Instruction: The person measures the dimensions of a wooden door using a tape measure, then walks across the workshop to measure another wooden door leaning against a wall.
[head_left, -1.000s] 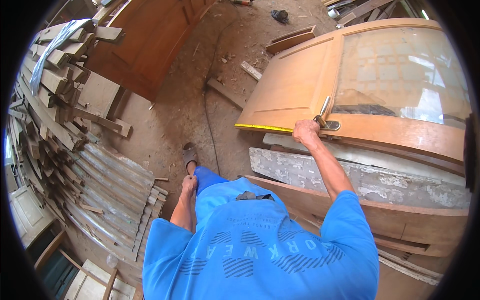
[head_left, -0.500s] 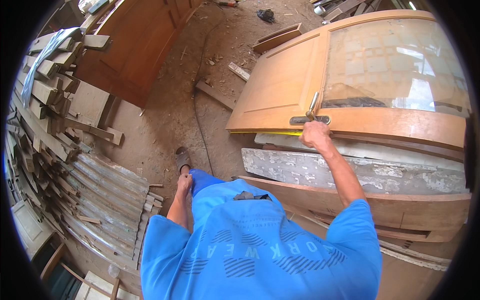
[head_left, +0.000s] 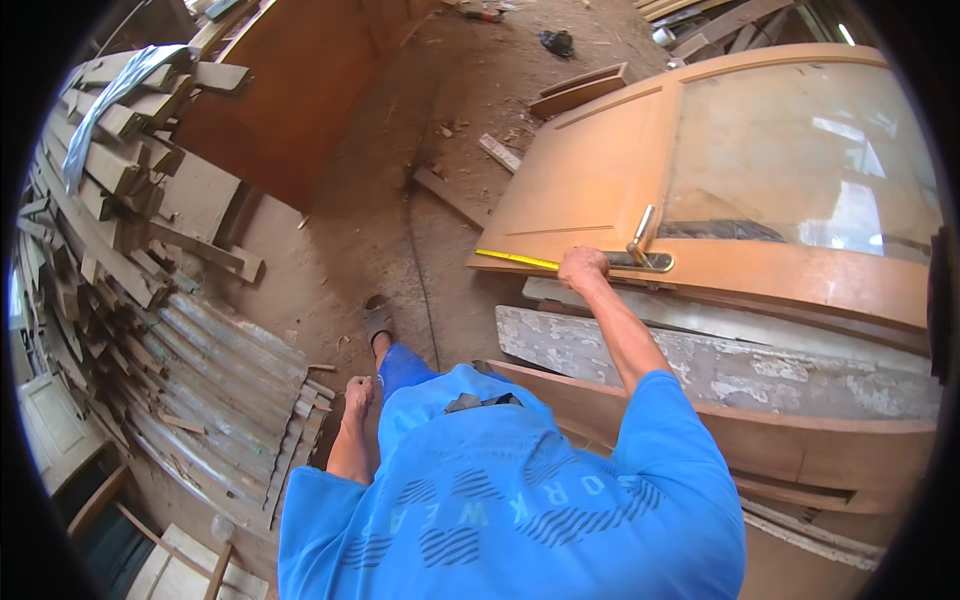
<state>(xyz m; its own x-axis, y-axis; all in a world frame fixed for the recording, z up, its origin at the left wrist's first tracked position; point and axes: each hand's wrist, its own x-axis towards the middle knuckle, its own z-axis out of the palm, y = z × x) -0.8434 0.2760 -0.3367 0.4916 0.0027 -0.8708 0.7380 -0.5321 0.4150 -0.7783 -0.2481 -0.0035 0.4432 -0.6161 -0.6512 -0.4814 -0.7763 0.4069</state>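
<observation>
My right hand (head_left: 583, 266) is closed on a tape measure, whose case is hidden in my fist. Its yellow blade (head_left: 516, 258) lies along the near edge of a light-brown wooden door (head_left: 590, 165), reaching to the door's left corner. Just right of the hand is the brass door handle (head_left: 642, 232) on its dark, long backplate. A large glass pane (head_left: 790, 150) fills the door's right part. My left hand (head_left: 358, 393) hangs beside my blue-clad leg, fingers curled, with nothing visible in it.
Stacked boards, including one with peeling grey-white paint (head_left: 640, 350), lie below the door. Piled timber (head_left: 115, 165) and corrugated sheets (head_left: 225, 365) stand at left. A reddish door (head_left: 290, 100) leans far left. A dark cable (head_left: 418, 255) and a loose plank (head_left: 450, 196) lie on the dirt floor.
My right hand has moved left from the handle along the door's edge, and the yellow blade now lies on top of the door. My left hand has dropped slightly away from my leg.
</observation>
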